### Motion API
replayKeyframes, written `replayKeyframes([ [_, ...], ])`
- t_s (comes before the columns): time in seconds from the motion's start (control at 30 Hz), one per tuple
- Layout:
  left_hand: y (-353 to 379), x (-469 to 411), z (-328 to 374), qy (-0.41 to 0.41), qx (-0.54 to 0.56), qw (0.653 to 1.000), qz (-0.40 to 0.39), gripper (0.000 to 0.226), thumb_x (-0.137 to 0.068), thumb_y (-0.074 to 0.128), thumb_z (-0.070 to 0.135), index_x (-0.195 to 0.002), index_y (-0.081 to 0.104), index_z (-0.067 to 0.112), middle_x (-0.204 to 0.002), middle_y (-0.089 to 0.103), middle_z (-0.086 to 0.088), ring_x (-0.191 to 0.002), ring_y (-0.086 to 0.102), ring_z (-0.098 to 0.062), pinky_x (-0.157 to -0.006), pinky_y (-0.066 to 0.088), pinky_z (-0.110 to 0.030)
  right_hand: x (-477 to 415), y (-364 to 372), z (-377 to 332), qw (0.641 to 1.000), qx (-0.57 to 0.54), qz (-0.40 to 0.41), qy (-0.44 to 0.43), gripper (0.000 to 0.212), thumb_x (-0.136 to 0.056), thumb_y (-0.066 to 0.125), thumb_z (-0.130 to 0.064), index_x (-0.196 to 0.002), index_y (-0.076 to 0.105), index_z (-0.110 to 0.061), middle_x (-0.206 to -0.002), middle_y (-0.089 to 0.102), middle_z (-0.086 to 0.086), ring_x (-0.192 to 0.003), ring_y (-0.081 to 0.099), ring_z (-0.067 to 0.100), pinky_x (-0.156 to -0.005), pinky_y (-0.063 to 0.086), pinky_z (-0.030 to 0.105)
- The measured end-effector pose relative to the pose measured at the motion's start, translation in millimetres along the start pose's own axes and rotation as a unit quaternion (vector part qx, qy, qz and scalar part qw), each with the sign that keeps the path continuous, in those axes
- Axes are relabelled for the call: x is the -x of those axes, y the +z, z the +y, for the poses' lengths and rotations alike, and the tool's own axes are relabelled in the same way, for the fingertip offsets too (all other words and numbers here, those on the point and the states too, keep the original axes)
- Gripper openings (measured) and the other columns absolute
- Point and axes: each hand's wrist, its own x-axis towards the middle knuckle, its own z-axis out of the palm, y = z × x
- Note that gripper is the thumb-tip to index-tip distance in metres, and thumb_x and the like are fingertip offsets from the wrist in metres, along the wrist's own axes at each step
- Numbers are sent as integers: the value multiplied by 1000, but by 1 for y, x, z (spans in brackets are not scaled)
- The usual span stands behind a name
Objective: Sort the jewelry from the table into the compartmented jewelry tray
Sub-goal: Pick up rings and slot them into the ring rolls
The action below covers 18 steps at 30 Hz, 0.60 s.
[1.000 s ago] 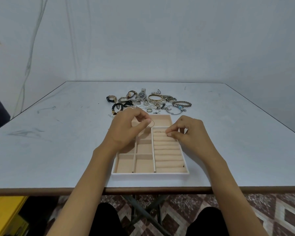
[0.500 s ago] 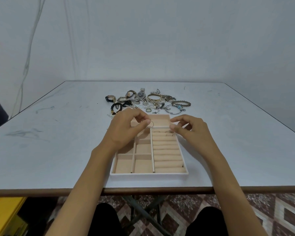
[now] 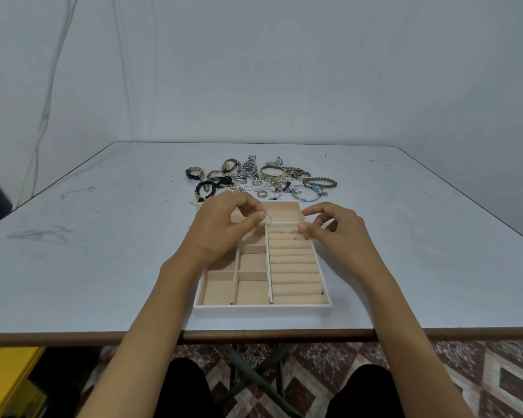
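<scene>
Under the brown-edged table (image 3: 103, 251) lie patterned floor tiles (image 3: 495, 372) and a yellow box (image 3: 3, 381). On the pale, scuffed top sits the jewelry tray (image 3: 263, 309). Over its far end the left hand (image 3: 221, 227) pinches a thin ring (image 3: 267, 220), and the right hand (image 3: 341, 233) hovers loose-fingered, holding nothing. Beyond, the jewelry pile (image 3: 266, 179) lies before a white wall (image 3: 284, 70).
</scene>
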Motion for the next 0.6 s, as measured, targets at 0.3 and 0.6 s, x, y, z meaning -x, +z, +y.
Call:
replayKeyframes([
  [0.3,0,0,0,2,-1,1000,-6,6,-84,63,32,-85,68,31,-80,66,13,-84,59,-4,-77,43,-25,1,-1,-3,1000,-1,-10,20,29,-74,80,-33,-100,68,-31,-82,62,-7,-59,48,6,-67,43,29],
  [0.6,0,1,0,3,-12,1000,-14,4,-87,66,27,-85,69,28,-81,66,14,-85,58,0,-74,38,-14,1,-2,-6,999,-28,-7,42,23,-80,75,-29,-102,68,-28,-80,62,-6,-52,48,0,-63,38,22],
])
